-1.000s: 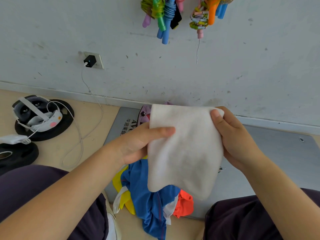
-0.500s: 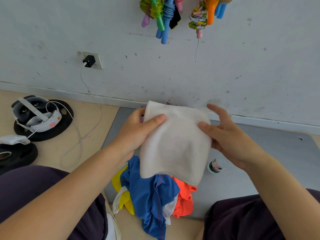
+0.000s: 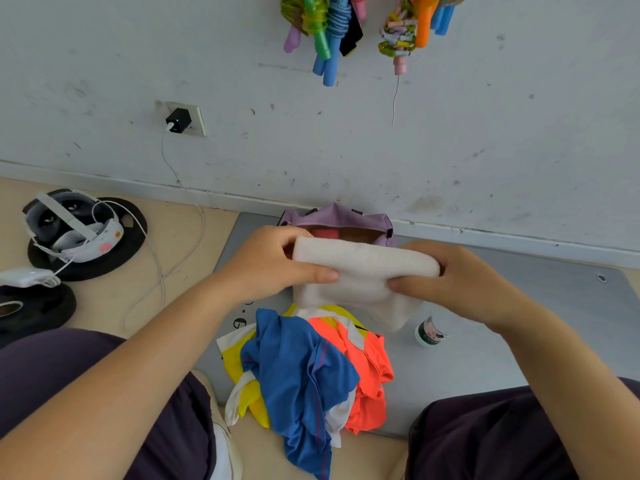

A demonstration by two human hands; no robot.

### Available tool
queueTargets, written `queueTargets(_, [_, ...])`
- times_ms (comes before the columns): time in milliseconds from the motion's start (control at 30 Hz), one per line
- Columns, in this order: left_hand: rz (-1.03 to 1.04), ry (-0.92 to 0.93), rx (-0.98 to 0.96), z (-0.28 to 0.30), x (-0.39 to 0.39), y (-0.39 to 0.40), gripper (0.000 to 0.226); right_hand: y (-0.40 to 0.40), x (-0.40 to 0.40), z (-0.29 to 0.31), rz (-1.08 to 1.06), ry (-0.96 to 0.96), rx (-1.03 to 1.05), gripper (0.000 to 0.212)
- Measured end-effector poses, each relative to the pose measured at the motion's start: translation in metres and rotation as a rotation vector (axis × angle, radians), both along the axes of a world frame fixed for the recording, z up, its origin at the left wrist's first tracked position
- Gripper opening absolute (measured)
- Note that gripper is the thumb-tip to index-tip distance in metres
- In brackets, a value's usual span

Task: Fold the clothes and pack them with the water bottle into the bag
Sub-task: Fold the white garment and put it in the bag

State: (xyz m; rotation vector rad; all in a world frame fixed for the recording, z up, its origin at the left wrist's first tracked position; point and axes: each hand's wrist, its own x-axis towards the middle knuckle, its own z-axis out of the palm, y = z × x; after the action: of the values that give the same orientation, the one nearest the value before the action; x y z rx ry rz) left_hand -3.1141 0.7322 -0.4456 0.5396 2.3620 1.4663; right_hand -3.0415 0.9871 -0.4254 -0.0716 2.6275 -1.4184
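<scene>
A folded white cloth (image 3: 363, 268) hangs in the air between my hands. My left hand (image 3: 273, 261) grips its left end, thumb across the front. My right hand (image 3: 453, 282) pinches its right end. Right behind the cloth stands an open purple bag (image 3: 349, 220) against the wall. Below the cloth lies a heap of clothes: a blue garment (image 3: 301, 372), an orange one (image 3: 367, 362) and a yellow one (image 3: 249, 375). A small water bottle (image 3: 431, 332) with a green label lies on the grey mat (image 3: 519, 317) to the right of the heap.
A white headset (image 3: 72, 230) rests on a black weight plate (image 3: 131, 237) at the left, with another plate (image 3: 38, 306) nearer. A white cable (image 3: 159, 268) runs from a wall charger (image 3: 178, 121). Coloured skipping ropes (image 3: 332, 32) hang on the wall. My dark-trousered knees frame the heap.
The white cloth has been folded over from a hanging sheet into a narrower band. Both hands have drawn in onto its ends, uncovering the purple bag and the bottle.
</scene>
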Motion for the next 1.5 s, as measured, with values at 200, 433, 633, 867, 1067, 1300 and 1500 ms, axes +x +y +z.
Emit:
queueTargets(200, [0.016, -0.393, 0.307, -0.001, 0.002, 0.001, 0.041, -0.005, -0.002, 0.000, -0.128, -0.180, -0.457, 0.020])
queueTargets(433, [0.137, -0.274, 0.251, -0.007, 0.002, 0.003, 0.061, -0.011, -0.003, -0.011, -0.074, -0.244, -0.312, 0.058])
queueTargets(633, [-0.025, -0.421, 0.392, -0.005, -0.002, 0.000, 0.076, 0.003, -0.003, -0.006, -0.089, -0.348, -0.705, 0.035])
queueTargets(867, [0.143, -0.311, 0.332, -0.004, 0.019, 0.025, 0.025, -0.037, 0.004, -0.017, -0.394, 0.279, -0.130, 0.036])
queueTargets(1067, [0.113, -0.921, 0.640, -0.015, 0.007, 0.045, 0.043, -0.073, 0.002, -0.041, 0.122, 0.609, 0.359, 0.044])
queueTargets(1300, [0.257, -0.716, 0.725, -0.059, -0.039, 0.062, 0.029, -0.045, -0.072, -0.057, -0.397, 0.170, -0.004, 0.029])
queueTargets(1500, [0.254, -0.824, 0.750, -0.101, -0.078, 0.068, 0.028, -0.033, -0.113, -0.106, -0.347, -0.138, -0.222, 0.036])
